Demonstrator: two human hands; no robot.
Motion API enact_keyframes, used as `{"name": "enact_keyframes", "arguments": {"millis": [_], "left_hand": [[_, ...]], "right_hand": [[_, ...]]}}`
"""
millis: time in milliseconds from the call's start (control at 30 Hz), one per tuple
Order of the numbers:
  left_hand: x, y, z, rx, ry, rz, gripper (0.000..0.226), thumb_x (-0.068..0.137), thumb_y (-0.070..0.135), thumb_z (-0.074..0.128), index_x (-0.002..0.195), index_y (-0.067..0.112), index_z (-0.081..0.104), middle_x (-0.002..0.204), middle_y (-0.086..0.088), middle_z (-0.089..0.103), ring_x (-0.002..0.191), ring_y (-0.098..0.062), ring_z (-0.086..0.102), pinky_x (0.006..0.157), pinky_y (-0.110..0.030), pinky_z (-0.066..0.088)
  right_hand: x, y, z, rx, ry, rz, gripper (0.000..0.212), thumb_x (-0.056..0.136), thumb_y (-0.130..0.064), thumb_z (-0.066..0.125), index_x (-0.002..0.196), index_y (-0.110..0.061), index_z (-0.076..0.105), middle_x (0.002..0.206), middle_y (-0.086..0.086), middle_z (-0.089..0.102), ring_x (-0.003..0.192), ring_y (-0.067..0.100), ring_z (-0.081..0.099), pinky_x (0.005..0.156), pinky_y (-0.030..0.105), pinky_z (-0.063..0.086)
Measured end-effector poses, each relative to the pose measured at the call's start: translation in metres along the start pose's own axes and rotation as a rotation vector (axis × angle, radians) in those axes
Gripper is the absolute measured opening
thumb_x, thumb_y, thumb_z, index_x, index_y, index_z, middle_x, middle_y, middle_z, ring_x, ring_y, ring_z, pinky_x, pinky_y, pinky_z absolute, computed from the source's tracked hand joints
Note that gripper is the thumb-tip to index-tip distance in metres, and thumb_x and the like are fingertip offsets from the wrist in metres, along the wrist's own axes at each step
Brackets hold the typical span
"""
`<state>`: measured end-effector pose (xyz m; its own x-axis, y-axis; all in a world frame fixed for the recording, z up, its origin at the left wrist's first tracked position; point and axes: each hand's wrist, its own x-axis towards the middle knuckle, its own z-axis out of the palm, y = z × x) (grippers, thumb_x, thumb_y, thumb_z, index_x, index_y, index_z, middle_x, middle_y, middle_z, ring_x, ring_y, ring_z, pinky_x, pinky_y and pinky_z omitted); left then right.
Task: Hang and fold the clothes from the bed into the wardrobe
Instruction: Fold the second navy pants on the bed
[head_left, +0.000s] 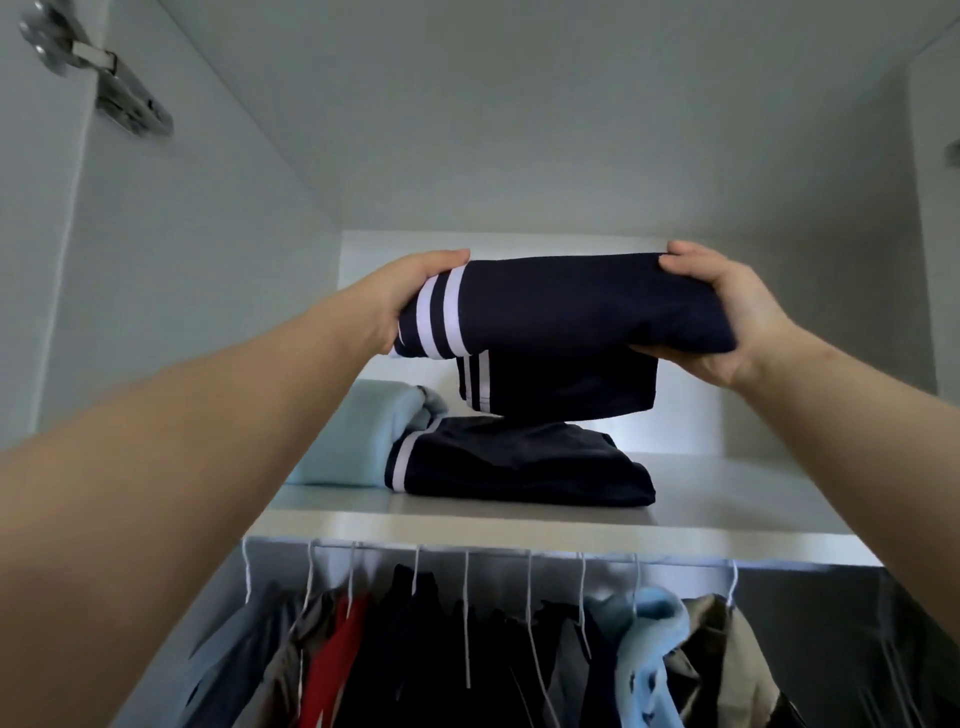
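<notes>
I hold a folded navy garment with white stripes (561, 317) up in the air above the wardrobe's top shelf (519, 525). My left hand (410, 296) grips its striped left end and my right hand (727, 317) grips its right end. One flap of it hangs down in the middle. Directly below, a second folded navy garment with white stripes (519, 462) lies on the shelf. A folded light blue garment (358, 431) rests beside it on the left, touching it.
Under the shelf, a rail carries several clothes on white hangers (467, 649), dark, red, light blue and olive. The wardrobe's white side wall with a metal door hinge (104, 78) rises on the left. The right part of the shelf is bare.
</notes>
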<state>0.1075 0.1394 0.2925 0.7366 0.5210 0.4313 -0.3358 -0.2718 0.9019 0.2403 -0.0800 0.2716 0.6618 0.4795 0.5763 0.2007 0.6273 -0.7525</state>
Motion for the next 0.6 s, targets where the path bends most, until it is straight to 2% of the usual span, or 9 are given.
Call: {"name": "enact_keyframes", "arguments": {"millis": [67,133,200,267,367,433,500,600], "left_hand": [[0.021,-0.007,0.004,-0.039,0.026,0.04,0.02,0.082,0.037,0.065,0.078,0.018,0.067,0.065,0.0,0.071,0.055,-0.017,0.067,0.055,-0.025,0.052],[0.038,-0.012,0.006,-0.061,0.062,0.092,0.022,0.081,0.037,0.066,0.092,0.018,0.067,0.077,0.0,0.072,0.064,-0.018,0.069,0.059,-0.027,0.052],[0.059,-0.015,0.008,-0.06,0.122,0.18,0.036,0.08,0.037,0.068,0.112,0.021,0.062,0.094,0.0,0.071,0.079,-0.019,0.069,0.065,-0.03,0.052],[0.074,-0.021,0.007,-0.017,0.173,0.233,0.043,0.08,0.037,0.069,0.119,0.023,0.058,0.102,-0.001,0.07,0.086,-0.019,0.069,0.067,-0.03,0.053],[0.084,-0.045,0.0,0.05,0.204,0.171,0.039,0.081,0.035,0.069,0.116,0.022,0.056,0.104,-0.003,0.069,0.086,-0.017,0.067,0.069,-0.03,0.052],[0.088,-0.059,-0.002,0.083,0.201,0.104,0.039,0.083,0.032,0.067,0.117,0.019,0.056,0.104,-0.004,0.068,0.085,-0.017,0.066,0.069,-0.029,0.051],[0.094,-0.066,-0.002,0.089,0.204,0.059,0.043,0.084,0.03,0.066,0.123,0.015,0.054,0.109,-0.007,0.067,0.09,-0.021,0.065,0.075,-0.031,0.051],[0.101,-0.06,-0.001,0.102,0.209,0.046,0.044,0.087,0.03,0.063,0.126,0.013,0.052,0.114,-0.009,0.065,0.097,-0.024,0.063,0.084,-0.035,0.05]], "right_hand": [[0.018,0.011,-0.004,0.059,0.006,-0.039,0.019,0.088,-0.01,0.054,0.094,-0.028,0.053,0.091,0.001,0.059,0.07,0.017,0.061,0.056,0.027,0.054],[0.034,0.019,-0.006,0.135,0.013,-0.08,0.019,0.087,-0.007,0.053,0.094,-0.025,0.054,0.086,0.002,0.059,0.063,0.016,0.062,0.049,0.021,0.051],[0.054,0.025,-0.009,0.193,0.011,-0.111,0.02,0.087,-0.006,0.053,0.094,-0.024,0.055,0.084,0.003,0.06,0.057,0.014,0.064,0.048,0.02,0.05],[0.072,0.037,-0.014,0.163,0.015,-0.116,0.02,0.086,-0.006,0.055,0.093,-0.026,0.056,0.087,0.003,0.061,0.06,0.014,0.065,0.049,0.019,0.05],[0.086,0.063,-0.025,-0.003,0.013,-0.067,0.023,0.084,-0.008,0.058,0.095,-0.028,0.057,0.094,0.003,0.061,0.072,0.016,0.063,0.05,0.019,0.049],[0.091,0.077,-0.033,-0.075,-0.007,-0.005,0.023,0.085,-0.009,0.059,0.096,-0.029,0.056,0.095,0.002,0.061,0.073,0.015,0.062,0.05,0.019,0.049],[0.097,0.086,-0.036,-0.067,-0.011,0.046,0.022,0.085,-0.01,0.059,0.095,-0.029,0.055,0.093,0.001,0.061,0.07,0.014,0.062,0.047,0.018,0.049],[0.108,0.085,-0.033,-0.026,0.006,0.015,0.021,0.085,-0.008,0.059,0.092,-0.028,0.055,0.09,0.002,0.06,0.069,0.015,0.061,0.045,0.017,0.049]]}}
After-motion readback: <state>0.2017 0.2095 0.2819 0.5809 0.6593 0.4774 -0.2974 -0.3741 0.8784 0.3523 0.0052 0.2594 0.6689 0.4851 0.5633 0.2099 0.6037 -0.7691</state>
